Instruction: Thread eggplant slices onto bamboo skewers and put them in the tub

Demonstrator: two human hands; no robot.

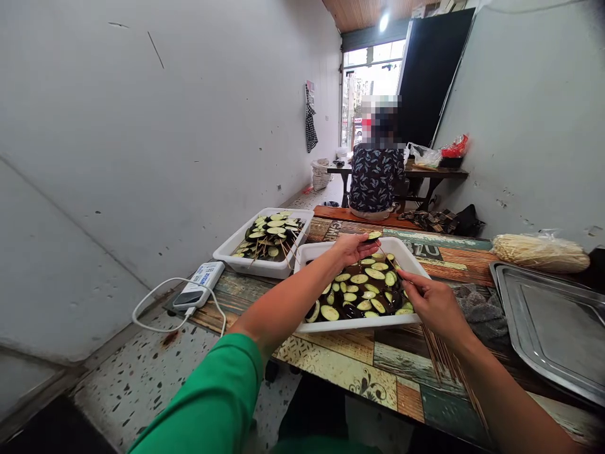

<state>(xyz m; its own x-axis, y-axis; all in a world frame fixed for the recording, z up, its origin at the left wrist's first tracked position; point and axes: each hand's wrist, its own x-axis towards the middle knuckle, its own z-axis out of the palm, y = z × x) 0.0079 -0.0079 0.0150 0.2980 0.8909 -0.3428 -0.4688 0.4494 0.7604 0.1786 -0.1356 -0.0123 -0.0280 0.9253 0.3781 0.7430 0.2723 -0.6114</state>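
Note:
My left hand [353,248] holds an eggplant slice [374,235] between its fingers, above the back rim of a white tub [359,324]. Many pale-green eggplant slices [359,279] with dark skin float in brown water inside that tub. My right hand [429,299], over the tub's right side, pinches a thin wooden skewer [388,259] that slants up toward the slice. Whether its tip has entered the slice is too small to tell. Beneath my right forearm lies a bundle of bare skewers [437,353]. A second white tub [227,253], at left, holds skewered eggplant slices [274,230] in a heap.
A power bank with a white cable [201,287] sits at the table's left edge. On the right are a grey cloth [479,312], metal trays [558,328] and bagged enoki mushrooms [541,250]. Ahead, a person [377,176] sits on a bench at another table [444,174].

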